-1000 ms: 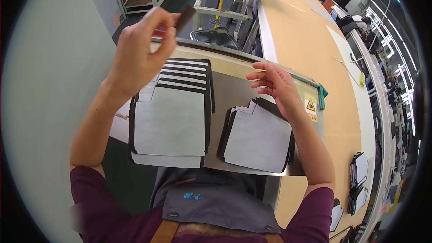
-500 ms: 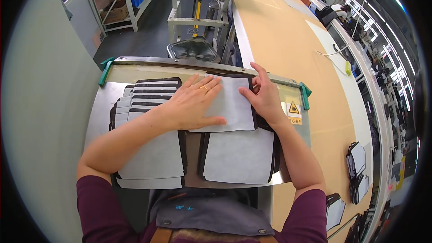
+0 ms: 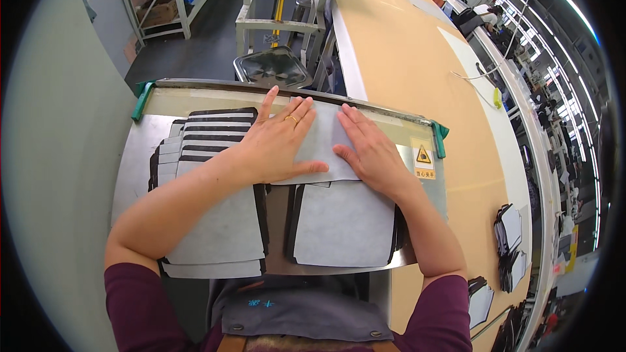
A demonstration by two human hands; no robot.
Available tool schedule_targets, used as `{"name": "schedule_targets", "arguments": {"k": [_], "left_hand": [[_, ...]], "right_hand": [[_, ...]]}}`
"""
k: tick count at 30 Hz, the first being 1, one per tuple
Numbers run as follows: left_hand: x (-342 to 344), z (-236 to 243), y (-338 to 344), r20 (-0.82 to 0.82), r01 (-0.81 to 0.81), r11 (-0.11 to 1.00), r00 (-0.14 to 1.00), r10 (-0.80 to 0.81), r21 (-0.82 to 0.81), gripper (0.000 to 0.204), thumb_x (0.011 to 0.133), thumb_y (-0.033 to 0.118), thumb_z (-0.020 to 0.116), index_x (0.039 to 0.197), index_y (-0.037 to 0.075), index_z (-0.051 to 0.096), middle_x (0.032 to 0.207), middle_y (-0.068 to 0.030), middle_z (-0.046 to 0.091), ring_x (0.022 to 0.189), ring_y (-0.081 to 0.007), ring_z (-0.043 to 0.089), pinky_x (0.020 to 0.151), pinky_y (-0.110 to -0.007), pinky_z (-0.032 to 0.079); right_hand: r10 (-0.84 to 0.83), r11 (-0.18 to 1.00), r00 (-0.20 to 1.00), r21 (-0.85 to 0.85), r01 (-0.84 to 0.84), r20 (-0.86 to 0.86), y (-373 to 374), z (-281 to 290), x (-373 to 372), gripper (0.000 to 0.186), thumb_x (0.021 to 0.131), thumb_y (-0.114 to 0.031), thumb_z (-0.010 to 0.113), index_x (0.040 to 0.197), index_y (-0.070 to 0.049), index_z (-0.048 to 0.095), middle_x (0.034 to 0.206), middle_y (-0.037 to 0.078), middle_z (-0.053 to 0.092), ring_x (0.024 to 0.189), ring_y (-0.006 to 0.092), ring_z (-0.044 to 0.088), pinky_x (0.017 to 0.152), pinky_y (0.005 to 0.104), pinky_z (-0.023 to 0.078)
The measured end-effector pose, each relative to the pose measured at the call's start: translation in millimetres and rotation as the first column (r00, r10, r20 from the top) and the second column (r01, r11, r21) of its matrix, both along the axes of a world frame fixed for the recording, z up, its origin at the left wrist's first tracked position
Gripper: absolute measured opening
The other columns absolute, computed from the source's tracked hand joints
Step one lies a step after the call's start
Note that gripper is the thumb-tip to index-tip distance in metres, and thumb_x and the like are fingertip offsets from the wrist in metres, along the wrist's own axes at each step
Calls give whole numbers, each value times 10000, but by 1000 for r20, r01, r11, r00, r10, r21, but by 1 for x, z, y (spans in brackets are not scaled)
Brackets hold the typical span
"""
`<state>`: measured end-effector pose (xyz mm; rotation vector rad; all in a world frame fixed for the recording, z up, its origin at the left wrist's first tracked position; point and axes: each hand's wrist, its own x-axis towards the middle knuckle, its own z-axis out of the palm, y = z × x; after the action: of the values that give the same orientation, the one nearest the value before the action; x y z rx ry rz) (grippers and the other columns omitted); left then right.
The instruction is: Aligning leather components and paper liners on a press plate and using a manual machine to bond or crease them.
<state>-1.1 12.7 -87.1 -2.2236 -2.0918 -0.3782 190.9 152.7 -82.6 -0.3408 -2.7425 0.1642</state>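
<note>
Compared with half a second back, the right hand (image 3: 372, 150) is moved in from the side edge of the pale grey panel (image 3: 326, 133) and is now laid flatter on top of it, while the left hand (image 3: 277, 140) is kept in pretty much the same spot. Both hands are open, palms down, fingers stretched out, so nothing's actually gripped. The left fingers are spread a bit wider, with a ring worn on one of them, and the two thumbs are pointed toward each other across the panel. The panel itself is set at the far part of the metal-topped counter (image 3: 277, 225), just beyond the right stack (image 3: 344, 225); whether that stack is overlapped by it or just met edge to edge can't really be told. Over on the left, the left stack (image 3: 218, 234) is partly covered by the left forearm, and black and pale stripes are shown at its far end. The counter's far corners are fitted with green corner pieces (image 3: 439, 138), and a yellow warning sticker (image 3: 424, 156) is stuck near the right one. More dark-edged pieces (image 3: 512, 225) are piled on the long tan counter (image 3: 404, 45) off to the right.
</note>
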Motion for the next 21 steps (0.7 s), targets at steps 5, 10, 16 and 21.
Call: {"name": "schedule_targets", "arguments": {"k": [5, 10, 16, 21], "left_hand": [[0, 1, -1, 19, -8, 1000, 1000, 7, 25, 968, 861, 734, 490, 1406, -61, 410, 1463, -244, 390, 1437, -332, 297, 1201, -534, 5], [-1, 4, -2, -16, 5, 983, 1000, -2, 185, 875, 845, 661, 592, 1333, -57, 479, 1277, -209, 495, 1253, -346, 438, 1137, -478, 203], [-2, 28, -3, 106, -336, 941, 938, 331, 36, 555, 820, 487, 708, 1037, -16, 616, 1048, -159, 623, 1041, -302, 552, 928, -411, 363], [-29, 7, -12, 398, -203, 971, 907, 138, 127, 317, 789, 220, 767, 956, -3, 615, 917, -132, 642, 882, -291, 609, 791, -378, 473]], "right_hand": [[-64, 998, 996, -15, 65, 56, -4, 7, -2, 571, 935, -351, 614, 1336, 43, 516, 1373, 201, 481, 1286, 352, 454, 1076, 438, 383], [-76, 997, 995, 26, 74, 61, -4, 7, -3, 531, 920, -308, 636, 1334, 7, 529, 1290, 159, 498, 1227, 344, 460, 1037, 421, 404], [-114, 991, 992, 83, 109, 57, -5, 7, 5, 540, 914, -324, 642, 1326, 5, 529, 1299, 177, 494, 1215, 355, 467, 1049, 423, 391], [-3, 1000, 971, -2, 3, -239, -7, 1, -13, 568, 898, -330, 675, 1351, -35, 498, 1368, 172, 478, 1268, 341, 459, 1122, 445, 331]]}}
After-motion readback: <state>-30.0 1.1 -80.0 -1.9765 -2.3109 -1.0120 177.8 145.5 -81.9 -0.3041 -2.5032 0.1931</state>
